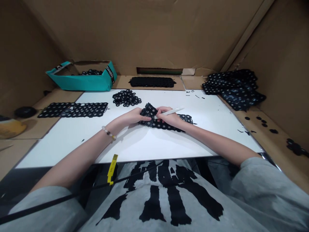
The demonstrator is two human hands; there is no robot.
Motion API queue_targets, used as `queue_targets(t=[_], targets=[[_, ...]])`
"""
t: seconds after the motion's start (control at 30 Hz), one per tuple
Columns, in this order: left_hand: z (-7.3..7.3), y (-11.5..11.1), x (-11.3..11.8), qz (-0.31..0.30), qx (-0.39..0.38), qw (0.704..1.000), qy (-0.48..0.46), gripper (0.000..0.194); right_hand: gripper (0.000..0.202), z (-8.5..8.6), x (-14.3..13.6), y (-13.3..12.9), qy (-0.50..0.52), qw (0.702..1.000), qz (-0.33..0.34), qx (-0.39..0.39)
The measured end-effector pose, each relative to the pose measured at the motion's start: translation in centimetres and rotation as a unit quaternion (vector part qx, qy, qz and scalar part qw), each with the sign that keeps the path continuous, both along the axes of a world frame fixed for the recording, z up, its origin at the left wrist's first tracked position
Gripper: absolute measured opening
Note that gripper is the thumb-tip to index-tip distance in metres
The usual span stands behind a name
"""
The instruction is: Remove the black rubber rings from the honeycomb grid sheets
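A black sheet with rows of round holes or rings [164,125] lies on the white board, its left end lifted and bent up. My left hand [136,116] pinches that raised end, thumb on the near side. In my right hand [171,117] is a white pen-like tool [174,111], held like a pencil. Its tip points at the sheet close to my left thumb; the exact contact is too small to tell. Behind my left hand sits a loose pile of small black rings [126,97].
Another perforated black sheet [79,110] lies at left. A teal box [83,82] holding black rings stands behind it. Stacked black sheets [152,82] lie at the back; a larger heap [233,85] is at right. Black scraps [264,124] dot the right side. Cardboard walls [145,32] enclose the board.
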State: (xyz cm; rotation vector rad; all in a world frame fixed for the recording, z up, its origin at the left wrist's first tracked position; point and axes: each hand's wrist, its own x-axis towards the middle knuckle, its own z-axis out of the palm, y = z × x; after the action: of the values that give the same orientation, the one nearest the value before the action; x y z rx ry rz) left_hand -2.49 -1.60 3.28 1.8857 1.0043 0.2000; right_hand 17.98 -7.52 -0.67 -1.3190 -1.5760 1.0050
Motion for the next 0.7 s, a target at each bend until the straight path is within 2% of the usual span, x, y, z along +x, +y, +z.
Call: queue_targets(t=[0.27, 0.47, 0.63, 0.7], targets=[[0.15, -0.03, 0.11, 0.038, -0.033, 0.999, 0.0, 0.047, 0.015, 0.24, -0.28, -0.08, 0.052, 0.998, -0.006, -0.028], [0.24, -0.42, 0.32, 0.052, -0.083, 0.994, -0.039, 0.048, 0.017, 0.03, -0.25, 0.0, 0.076, 0.996, -0.018, -0.041], [-0.26, -0.24, 0.31, 0.056, -0.108, 0.991, -0.064, 0.049, 0.016, 0.12, -0.25, -0.27, 0.048, 0.998, -0.021, -0.029], [-0.28, -0.18, 0.29, 0.053, -0.117, 0.989, -0.075, 0.047, 0.015, 0.28, -0.44, -0.49, -0.001, 1.0, -0.023, 0.012]])
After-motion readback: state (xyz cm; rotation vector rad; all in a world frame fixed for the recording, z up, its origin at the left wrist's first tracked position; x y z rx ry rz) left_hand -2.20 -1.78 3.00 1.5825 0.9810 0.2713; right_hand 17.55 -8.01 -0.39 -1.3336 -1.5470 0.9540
